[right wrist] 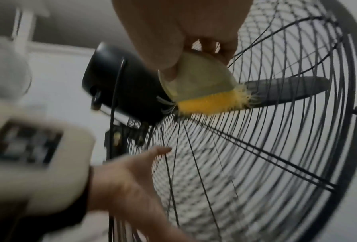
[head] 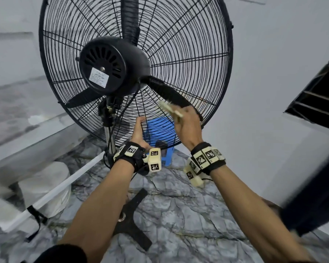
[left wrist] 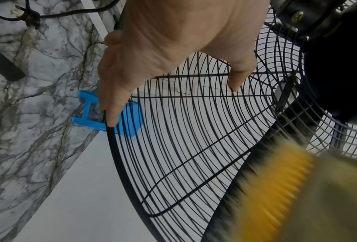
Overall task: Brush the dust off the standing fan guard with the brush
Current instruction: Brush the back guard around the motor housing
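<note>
Left hand (head: pixel 140 130) open, fingers straight along guard (head: pixel 188 44) rim; right hand (head: pixel 188 124) grips brush (head: pixel 170 109), bristles on guard wires just above. Motor label (head: pixel 99 77) unreadable.

— Can you read the label (head: pixel 99 77) on the motor housing (head: pixel 114 65)?
— No, the print's too small. And the fan guard (head: pixel 188 44) runs off the top edge of the head view.
— The brush (left wrist: pixel 287 188)?
— A yellow smear, lower right of the left wrist view; bristle tips indistinct. Its handle is buried in the right hand (head: pixel 188 124).
— That dark thing (head: pixel 311 186) at the right edge?
— Blurred and cropped. Can't tell.
</note>
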Demonstrator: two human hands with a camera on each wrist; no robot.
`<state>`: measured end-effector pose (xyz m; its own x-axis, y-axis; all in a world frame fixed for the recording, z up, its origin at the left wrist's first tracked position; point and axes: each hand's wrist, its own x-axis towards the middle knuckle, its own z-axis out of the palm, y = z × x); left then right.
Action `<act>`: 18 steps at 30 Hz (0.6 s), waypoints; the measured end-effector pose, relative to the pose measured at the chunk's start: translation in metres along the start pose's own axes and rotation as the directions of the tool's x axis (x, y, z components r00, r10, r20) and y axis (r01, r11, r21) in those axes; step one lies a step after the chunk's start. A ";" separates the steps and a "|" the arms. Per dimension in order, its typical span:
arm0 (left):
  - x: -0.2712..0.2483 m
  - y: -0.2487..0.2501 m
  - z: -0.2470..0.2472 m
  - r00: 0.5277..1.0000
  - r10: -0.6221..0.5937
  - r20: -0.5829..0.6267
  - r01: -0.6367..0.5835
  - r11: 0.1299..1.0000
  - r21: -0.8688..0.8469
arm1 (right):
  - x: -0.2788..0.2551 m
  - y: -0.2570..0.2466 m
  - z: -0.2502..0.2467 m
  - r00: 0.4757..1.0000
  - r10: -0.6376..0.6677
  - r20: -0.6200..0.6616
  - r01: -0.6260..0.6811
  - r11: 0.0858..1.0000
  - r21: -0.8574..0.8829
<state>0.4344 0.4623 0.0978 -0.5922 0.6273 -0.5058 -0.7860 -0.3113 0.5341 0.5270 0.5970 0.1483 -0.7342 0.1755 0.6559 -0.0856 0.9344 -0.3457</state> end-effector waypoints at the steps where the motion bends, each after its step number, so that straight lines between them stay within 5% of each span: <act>1: 0.007 0.000 -0.006 1.000 -0.017 -0.006 0.017 1.000 -0.001 | 0.006 0.000 -0.006 0.993 0.065 -0.097 -0.059 0.996 0.061; 4: 0.000 0.001 -0.004 0.999 -0.024 -0.040 0.025 1.000 0.017 | 0.012 0.005 -0.009 0.986 0.073 -0.151 -0.070 0.997 0.025; 8: -0.006 0.000 0.008 0.999 0.009 -0.047 -0.008 1.000 0.027 | -0.007 -0.001 0.011 0.987 -0.029 0.156 0.038 0.998 -0.055; 13: 0.005 -0.026 -0.006 0.997 -0.058 0.049 0.061 0.996 -0.062 | 0.007 0.008 -0.019 0.991 0.125 -0.057 -0.121 0.990 0.073; 18: 0.032 -0.054 0.000 1.000 -0.021 0.008 0.022 0.996 -0.081 | 0.009 0.014 -0.044 0.986 0.061 -0.158 -0.046 0.994 0.097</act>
<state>0.4579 0.4998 0.0527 -0.5737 0.6397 -0.5115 -0.8107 -0.3542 0.4662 0.5484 0.6257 0.1786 -0.6227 0.2787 0.7312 -0.1165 0.8910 -0.4389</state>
